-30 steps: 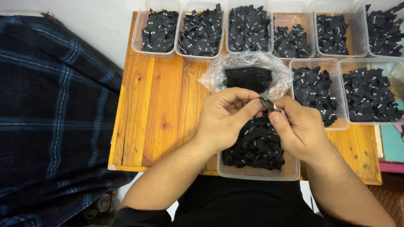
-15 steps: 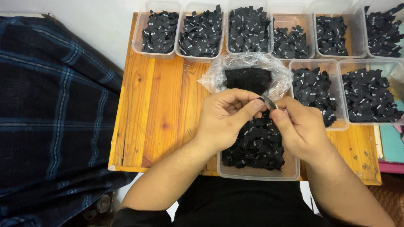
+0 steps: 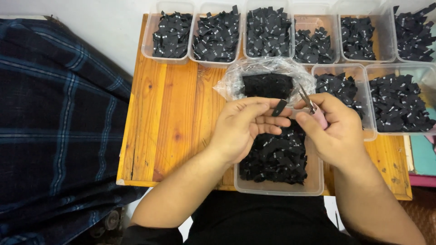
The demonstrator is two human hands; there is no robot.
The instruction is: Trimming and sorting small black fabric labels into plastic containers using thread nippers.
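The left hand (image 3: 243, 129) pinches a small black fabric label (image 3: 280, 107) between thumb and forefinger, holding it upright just above the other fingers, which curl loosely beneath. The right hand (image 3: 334, 131) closes its fingers around a small pair of snips with a pink handle (image 3: 313, 109), whose metal blades point up and toward the label, their tips just beside it but apart from it (whether the blades are parted cannot be told). Directly below both sets of fingers sits a clear plastic tub (image 3: 313, 183) heaped with more black labels. Just beyond the fingers lies a crumpled clear plastic bag (image 3: 236, 81) holding a dark bundle. Farther beyond, a row of clear tubs (image 3: 150, 45) filled with black labels lines the far edge of the wooden surface (image 3: 168, 122), and two more such tubs stand beside the right hand on its outer side. Well away past the left hand, a dark plaid cloth (image 3: 54, 136) covers the area next to the surface.
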